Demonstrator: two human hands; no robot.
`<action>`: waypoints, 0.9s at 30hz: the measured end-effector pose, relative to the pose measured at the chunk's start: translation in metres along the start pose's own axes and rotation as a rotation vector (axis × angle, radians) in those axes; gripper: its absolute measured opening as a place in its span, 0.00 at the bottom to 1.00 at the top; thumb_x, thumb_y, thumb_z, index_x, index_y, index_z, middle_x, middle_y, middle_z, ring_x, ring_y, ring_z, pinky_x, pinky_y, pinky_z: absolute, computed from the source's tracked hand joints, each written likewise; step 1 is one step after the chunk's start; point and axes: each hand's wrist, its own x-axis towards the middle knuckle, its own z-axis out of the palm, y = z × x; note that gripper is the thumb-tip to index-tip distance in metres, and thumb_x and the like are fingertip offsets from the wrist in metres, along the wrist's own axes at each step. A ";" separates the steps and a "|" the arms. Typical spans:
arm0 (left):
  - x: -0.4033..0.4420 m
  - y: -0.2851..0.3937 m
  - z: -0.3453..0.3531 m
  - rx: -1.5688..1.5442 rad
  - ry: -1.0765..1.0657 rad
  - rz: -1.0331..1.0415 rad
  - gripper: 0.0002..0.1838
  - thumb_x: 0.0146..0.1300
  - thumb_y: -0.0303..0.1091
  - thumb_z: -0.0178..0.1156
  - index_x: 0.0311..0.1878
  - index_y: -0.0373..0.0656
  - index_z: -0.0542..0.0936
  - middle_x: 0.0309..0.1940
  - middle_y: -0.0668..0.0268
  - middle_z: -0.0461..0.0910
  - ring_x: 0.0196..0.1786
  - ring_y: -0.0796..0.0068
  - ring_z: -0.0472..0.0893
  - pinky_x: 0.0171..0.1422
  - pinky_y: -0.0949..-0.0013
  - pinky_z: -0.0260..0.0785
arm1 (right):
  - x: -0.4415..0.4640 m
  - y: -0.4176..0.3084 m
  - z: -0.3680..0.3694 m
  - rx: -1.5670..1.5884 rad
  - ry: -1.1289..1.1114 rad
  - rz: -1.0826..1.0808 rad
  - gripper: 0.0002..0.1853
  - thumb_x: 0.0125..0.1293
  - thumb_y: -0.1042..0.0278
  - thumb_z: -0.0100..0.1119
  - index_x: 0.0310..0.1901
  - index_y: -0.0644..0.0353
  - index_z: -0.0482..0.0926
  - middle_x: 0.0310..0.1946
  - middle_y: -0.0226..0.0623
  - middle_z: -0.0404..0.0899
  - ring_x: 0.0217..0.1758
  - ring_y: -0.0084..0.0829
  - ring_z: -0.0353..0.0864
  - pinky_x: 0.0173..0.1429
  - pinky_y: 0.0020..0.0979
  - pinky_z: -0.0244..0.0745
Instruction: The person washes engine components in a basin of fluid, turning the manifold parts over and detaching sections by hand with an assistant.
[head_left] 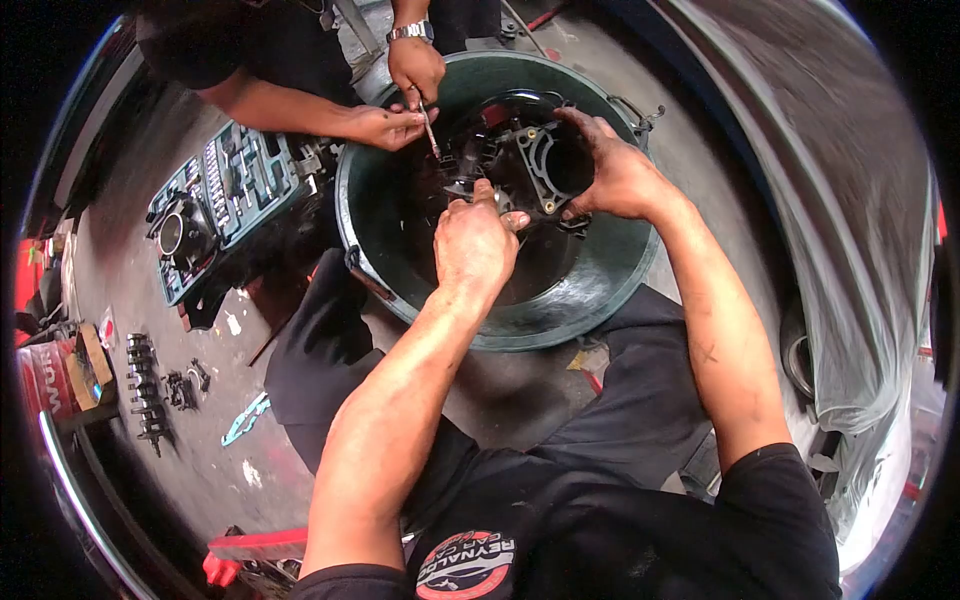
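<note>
A black engine intake manifold (541, 176) with a round, flanged opening is held tilted inside a large green tub (350, 200). My right hand (622, 172) wraps round the rim of that opening, thumb below and fingers on top. At the manifold's near left side, my left hand (474, 238) is closed on it with curled fingers; its exact grip is partly hidden. Another person's two hands, one at the wrist watch (411, 31), hold a thin metal tool (429, 128) whose tip reaches the manifold's left side. Dark liquid appears to lie in the tub.
On the left, an open tool case (235, 180) with sockets carries a metal throttle body (180, 236). A camshaft-like or crankshaft-like shaft (143, 390) and small metal parts (185, 388) lie on the floor. Plastic sheeting (860, 250) hangs at the right.
</note>
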 end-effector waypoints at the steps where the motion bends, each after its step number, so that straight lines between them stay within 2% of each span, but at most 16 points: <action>1: 0.000 0.000 0.001 0.002 0.006 0.008 0.35 0.66 0.49 0.66 0.69 0.33 0.73 0.43 0.41 0.83 0.50 0.42 0.84 0.57 0.49 0.74 | 0.000 -0.001 0.000 0.001 0.003 -0.005 0.65 0.33 0.67 0.87 0.78 0.47 0.59 0.67 0.44 0.72 0.71 0.47 0.74 0.73 0.41 0.72; 17: -0.002 0.003 -0.001 0.014 -0.016 0.016 0.35 0.66 0.50 0.67 0.67 0.34 0.73 0.44 0.40 0.83 0.50 0.41 0.84 0.57 0.49 0.75 | -0.001 0.003 0.001 -0.014 0.001 -0.015 0.63 0.33 0.67 0.87 0.76 0.44 0.60 0.67 0.43 0.72 0.71 0.48 0.73 0.75 0.42 0.71; 27: -0.009 0.008 0.002 0.026 -0.004 0.029 0.32 0.69 0.49 0.64 0.66 0.34 0.72 0.44 0.42 0.82 0.52 0.44 0.83 0.58 0.49 0.76 | -0.001 0.005 -0.001 0.002 -0.010 0.010 0.66 0.28 0.70 0.87 0.77 0.48 0.60 0.72 0.43 0.68 0.76 0.44 0.69 0.79 0.40 0.65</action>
